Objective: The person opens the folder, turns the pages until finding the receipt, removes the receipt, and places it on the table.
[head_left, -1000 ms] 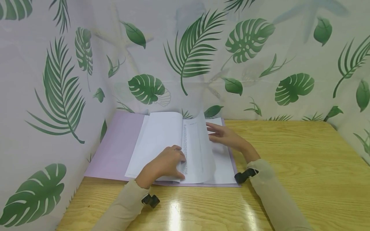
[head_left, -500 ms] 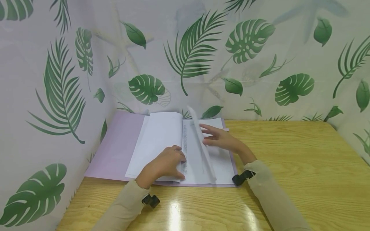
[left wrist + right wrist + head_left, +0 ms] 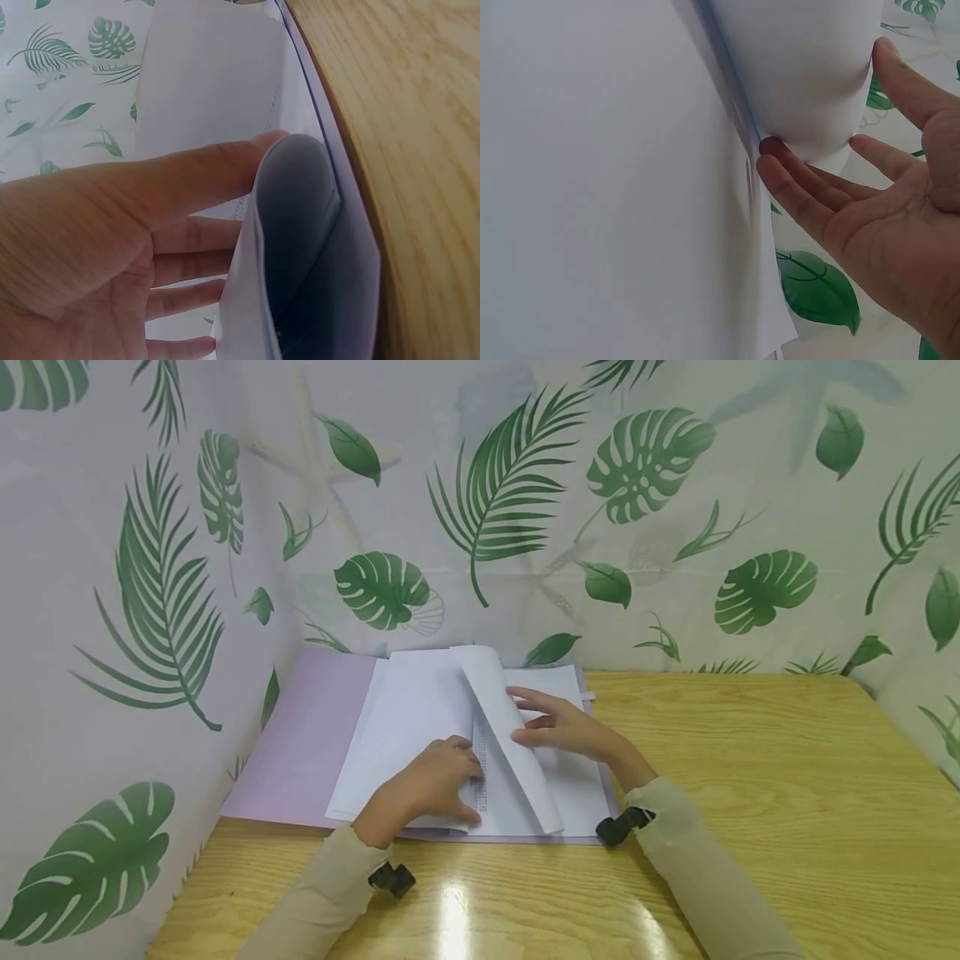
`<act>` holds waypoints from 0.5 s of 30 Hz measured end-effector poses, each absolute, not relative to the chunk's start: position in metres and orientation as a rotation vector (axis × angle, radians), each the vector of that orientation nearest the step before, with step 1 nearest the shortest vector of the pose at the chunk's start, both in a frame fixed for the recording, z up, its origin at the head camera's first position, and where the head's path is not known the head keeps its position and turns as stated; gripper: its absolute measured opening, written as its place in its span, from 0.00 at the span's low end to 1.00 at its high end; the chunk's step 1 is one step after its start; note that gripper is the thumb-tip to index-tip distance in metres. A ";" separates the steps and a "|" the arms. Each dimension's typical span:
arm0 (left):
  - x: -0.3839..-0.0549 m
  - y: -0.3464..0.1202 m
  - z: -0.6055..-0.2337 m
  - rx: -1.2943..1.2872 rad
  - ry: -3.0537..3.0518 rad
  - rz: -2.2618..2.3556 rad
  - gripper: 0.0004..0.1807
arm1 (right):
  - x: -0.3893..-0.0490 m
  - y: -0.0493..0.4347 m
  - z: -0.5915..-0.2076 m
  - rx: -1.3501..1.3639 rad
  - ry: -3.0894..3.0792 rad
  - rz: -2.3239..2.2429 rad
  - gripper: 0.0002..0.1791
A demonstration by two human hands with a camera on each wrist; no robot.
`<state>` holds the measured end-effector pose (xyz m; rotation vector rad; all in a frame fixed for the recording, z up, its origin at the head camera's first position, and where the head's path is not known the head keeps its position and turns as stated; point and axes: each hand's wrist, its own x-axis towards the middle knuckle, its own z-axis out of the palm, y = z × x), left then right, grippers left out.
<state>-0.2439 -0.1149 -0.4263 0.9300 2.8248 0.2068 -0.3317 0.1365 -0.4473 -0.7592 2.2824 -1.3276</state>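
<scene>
Left wrist: pages (image 3: 294, 191), their hollow curl unseen from head, touching left grip (image 3: 112, 236), spread like right grip (image 3: 889, 210)

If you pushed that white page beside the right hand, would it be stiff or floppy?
Probably floppy: the white page bends into a curve where the right hand touches it. Likely light, as its edge looks thin. It may spring back somewhat, since no sharp fold shows.
</scene>
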 end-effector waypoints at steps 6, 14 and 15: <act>-0.246 -0.117 -0.424 0.975 2.816 0.217 0.31 | -0.328 0.129 -0.447 -0.762 2.314 -1.315 0.44; -0.250 -0.125 -0.415 1.037 2.813 0.308 0.29 | -0.325 0.125 -0.446 -0.776 2.327 -1.308 0.43; -0.250 -0.127 -0.414 1.033 2.815 0.328 0.29 | -0.324 0.124 -0.446 -0.776 2.326 -1.308 0.43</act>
